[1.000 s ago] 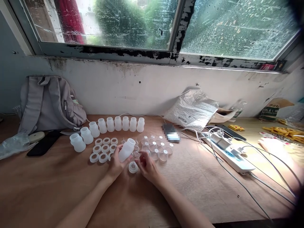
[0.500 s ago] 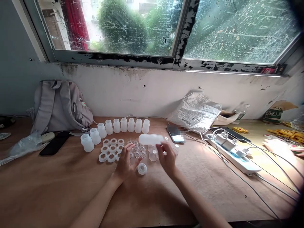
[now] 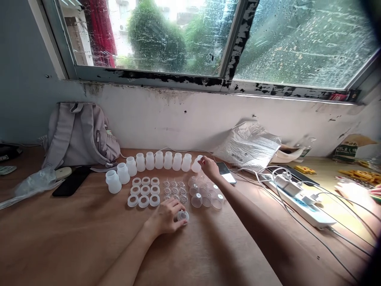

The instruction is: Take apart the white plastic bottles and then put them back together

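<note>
Head view: the frosted bottle (image 3: 196, 165) has come down at the three o'clock end of the row (image 3: 159, 160), my right hand (image 3: 210, 168) pinching its rim and my left hand (image 3: 166, 216), apart, around the ringed cap (image 3: 183, 216), so that line seems one fuller.

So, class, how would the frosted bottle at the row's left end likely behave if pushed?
The frosted bottle looks like translucent plastic, so probably light. Standing upright, it might tip if pushed high; its round sides suggest rolling afterwards.
</note>
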A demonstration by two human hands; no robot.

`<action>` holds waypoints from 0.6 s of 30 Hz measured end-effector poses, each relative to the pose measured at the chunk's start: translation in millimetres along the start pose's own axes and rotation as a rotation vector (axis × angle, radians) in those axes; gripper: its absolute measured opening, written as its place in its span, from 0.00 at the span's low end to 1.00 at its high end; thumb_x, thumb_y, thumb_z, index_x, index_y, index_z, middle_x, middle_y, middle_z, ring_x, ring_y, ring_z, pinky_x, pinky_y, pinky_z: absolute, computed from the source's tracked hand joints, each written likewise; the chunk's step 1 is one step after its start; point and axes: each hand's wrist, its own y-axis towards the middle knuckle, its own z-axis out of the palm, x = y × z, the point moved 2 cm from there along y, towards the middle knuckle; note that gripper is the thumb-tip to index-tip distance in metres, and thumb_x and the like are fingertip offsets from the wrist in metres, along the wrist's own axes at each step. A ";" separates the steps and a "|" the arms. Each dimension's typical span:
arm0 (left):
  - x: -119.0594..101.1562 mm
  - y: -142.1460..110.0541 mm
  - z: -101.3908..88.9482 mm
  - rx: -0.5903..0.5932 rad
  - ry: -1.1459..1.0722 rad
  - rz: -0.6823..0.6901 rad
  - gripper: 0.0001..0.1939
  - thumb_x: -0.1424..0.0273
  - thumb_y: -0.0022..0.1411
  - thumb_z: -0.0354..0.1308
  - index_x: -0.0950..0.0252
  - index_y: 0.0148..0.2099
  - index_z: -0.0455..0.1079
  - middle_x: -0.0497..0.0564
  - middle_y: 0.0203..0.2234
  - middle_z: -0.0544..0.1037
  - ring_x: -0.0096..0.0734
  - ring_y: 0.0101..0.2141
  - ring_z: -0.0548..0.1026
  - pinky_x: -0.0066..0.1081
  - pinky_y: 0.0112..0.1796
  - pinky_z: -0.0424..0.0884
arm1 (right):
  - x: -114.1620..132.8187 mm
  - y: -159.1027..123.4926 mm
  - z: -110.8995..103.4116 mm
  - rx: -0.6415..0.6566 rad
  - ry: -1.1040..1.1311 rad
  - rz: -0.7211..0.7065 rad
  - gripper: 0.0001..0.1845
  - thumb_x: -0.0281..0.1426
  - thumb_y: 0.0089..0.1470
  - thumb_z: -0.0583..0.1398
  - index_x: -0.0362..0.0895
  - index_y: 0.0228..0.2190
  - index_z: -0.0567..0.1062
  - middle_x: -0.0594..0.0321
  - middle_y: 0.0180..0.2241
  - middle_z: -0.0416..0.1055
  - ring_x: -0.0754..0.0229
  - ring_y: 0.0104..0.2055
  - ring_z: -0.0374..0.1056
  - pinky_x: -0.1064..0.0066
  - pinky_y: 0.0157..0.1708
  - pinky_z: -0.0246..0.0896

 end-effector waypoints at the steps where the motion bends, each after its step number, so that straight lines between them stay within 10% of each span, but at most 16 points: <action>1: 0.4 -0.1 -0.5 0.012 0.001 -0.011 0.13 0.62 0.51 0.55 0.62 0.39 0.65 0.49 0.33 0.70 0.31 0.36 0.66 0.32 0.39 0.64 | 1.9 3.0 2.6 0.024 -0.015 -0.006 0.10 0.35 0.54 0.49 0.44 0.33 0.67 0.57 0.34 0.70 0.58 0.34 0.65 0.73 0.25 0.49; 9: 3.1 -0.8 3.7 0.038 0.023 -0.083 0.19 0.58 0.46 0.58 0.61 0.40 0.64 0.49 0.35 0.69 0.34 0.38 0.66 0.34 0.40 0.63 | 21.0 4.1 -6.9 -0.030 -0.016 0.006 0.15 0.36 0.53 0.51 0.42 0.41 0.63 0.54 0.32 0.70 0.55 0.33 0.66 0.72 0.26 0.52; 18: 14.0 1.2 3.4 -0.251 0.088 -0.251 0.13 0.70 0.51 0.51 0.63 0.41 0.55 0.51 0.30 0.70 0.36 0.30 0.71 0.34 0.31 0.67 | 72.3 -148.6 -1.5 -0.106 0.385 -0.562 0.08 0.34 0.54 0.50 0.42 0.33 0.63 0.64 0.23 0.65 0.67 0.20 0.60 0.77 0.21 0.50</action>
